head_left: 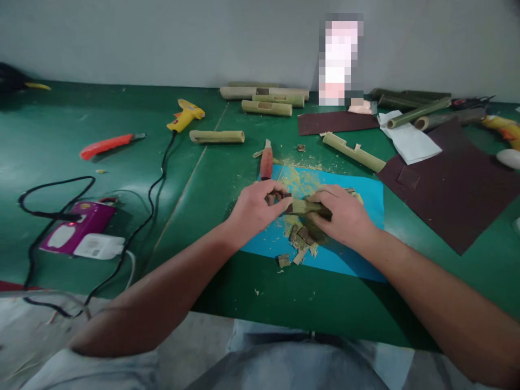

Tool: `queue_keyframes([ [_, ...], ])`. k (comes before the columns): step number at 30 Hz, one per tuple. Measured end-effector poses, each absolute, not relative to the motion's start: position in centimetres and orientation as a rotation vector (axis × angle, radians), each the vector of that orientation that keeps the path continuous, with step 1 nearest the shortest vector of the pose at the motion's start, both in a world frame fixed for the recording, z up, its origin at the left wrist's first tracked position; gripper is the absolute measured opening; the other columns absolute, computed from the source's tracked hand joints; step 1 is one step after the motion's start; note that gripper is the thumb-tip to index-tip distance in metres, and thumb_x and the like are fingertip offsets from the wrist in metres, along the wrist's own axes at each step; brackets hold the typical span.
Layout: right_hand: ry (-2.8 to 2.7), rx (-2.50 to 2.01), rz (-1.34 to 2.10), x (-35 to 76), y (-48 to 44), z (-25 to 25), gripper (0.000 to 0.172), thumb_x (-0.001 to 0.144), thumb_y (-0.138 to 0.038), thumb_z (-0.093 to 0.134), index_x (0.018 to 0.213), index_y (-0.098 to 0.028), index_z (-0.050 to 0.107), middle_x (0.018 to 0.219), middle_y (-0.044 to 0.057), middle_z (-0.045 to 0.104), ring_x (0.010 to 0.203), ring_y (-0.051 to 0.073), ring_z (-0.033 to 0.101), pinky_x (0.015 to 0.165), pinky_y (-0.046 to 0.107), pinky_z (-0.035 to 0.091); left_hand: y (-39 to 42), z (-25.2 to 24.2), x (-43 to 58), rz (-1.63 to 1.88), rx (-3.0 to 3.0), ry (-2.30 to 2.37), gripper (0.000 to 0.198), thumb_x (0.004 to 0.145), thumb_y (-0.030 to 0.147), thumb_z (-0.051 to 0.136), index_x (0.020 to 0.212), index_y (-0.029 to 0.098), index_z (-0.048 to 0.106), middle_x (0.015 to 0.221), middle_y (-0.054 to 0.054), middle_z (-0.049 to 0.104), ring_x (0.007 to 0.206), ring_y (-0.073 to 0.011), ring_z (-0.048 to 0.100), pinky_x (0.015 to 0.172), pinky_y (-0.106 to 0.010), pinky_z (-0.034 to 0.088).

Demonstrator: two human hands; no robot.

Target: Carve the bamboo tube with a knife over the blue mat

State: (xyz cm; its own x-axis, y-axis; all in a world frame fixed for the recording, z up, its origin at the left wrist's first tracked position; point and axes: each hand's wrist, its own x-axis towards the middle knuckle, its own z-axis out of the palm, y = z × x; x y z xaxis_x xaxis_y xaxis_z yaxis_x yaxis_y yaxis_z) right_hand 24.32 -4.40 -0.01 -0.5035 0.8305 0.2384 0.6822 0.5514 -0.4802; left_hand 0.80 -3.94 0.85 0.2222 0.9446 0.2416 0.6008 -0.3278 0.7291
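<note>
Over the blue sheet [252, 245], my right hand [343, 214] is closed round a short piece of bamboo [300, 207], held roughly level. My left hand [260, 208] is closed at the bamboo's left end, pinching a small dark brown piece of sandpaper [288, 208] that touches it. My fingers partly hide both pieces. Below the hands lie bamboo scraps [303, 238] and shavings, and pale dust covers the sheet above them. Just beyond my left hand rests a red-handled knife [266, 161], blade pointing away.
Several cut bamboo tubes [266, 108] lie along the wall, with another tube [353, 153] nearer right. Brown sandpaper sheets [459, 189] and a white tissue [408, 138] lie right. Left are a yellow glue gun [184, 116], its cord, an orange cutter [108, 146] and a purple power strip [95, 219].
</note>
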Motion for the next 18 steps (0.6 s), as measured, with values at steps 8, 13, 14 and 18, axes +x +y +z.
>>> queue_keyframes([
  [8, -2.341, -1.255, 0.200, 24.1, -4.9, 0.4, 0.021, 0.095, -0.026, 0.056, 0.108, -0.020, 0.071, 0.107, 0.011, 0.073, 0.102, 0.027, 0.063, 0.092, 0.042, 0.047, -4.6, 1.3, 1.0, 1.194, 1.786, 1.340, 0.009, 0.091, 0.024, 0.065, 0.088, 0.019, 0.058, 0.083, -0.003, 0.073, 0.076, -0.0156, 0.072, 0.069, -0.029, 0.057],
  [13, -2.380, -1.363, 0.061, 23.5, -6.0, 1.2, 0.021, 0.095, -0.026, 0.055, 0.106, -0.017, 0.071, 0.107, 0.012, 0.072, 0.097, 0.027, 0.062, 0.085, 0.041, 0.045, -4.7, 1.0, 1.2, 1.202, 1.892, 1.298, 0.008, 0.092, 0.022, 0.064, 0.091, 0.020, 0.056, 0.093, -0.005, 0.075, 0.084, -0.0160, 0.073, 0.079, -0.032, 0.058],
  [14, -2.390, -1.387, 0.037, 23.3, -6.2, 1.3, 0.021, 0.095, -0.027, 0.055, 0.105, -0.017, 0.071, 0.105, 0.012, 0.072, 0.096, 0.028, 0.062, 0.084, 0.040, 0.044, -4.7, 0.9, 1.3, 1.197, 1.896, 1.291, 0.008, 0.092, 0.021, 0.063, 0.091, 0.020, 0.055, 0.095, -0.005, 0.076, 0.086, -0.0161, 0.073, 0.080, -0.032, 0.058],
  [18, -2.421, -1.432, -0.023, 23.0, -6.6, 1.5, 0.022, 0.097, -0.029, 0.054, 0.103, -0.017, 0.071, 0.104, 0.013, 0.072, 0.096, 0.028, 0.062, 0.083, 0.040, 0.042, -4.3, 0.7, 1.3, 1.206, 1.922, 1.320, 0.008, 0.093, 0.022, 0.064, 0.093, 0.020, 0.057, 0.088, -0.002, 0.073, 0.082, -0.0147, 0.071, 0.076, -0.029, 0.056],
])
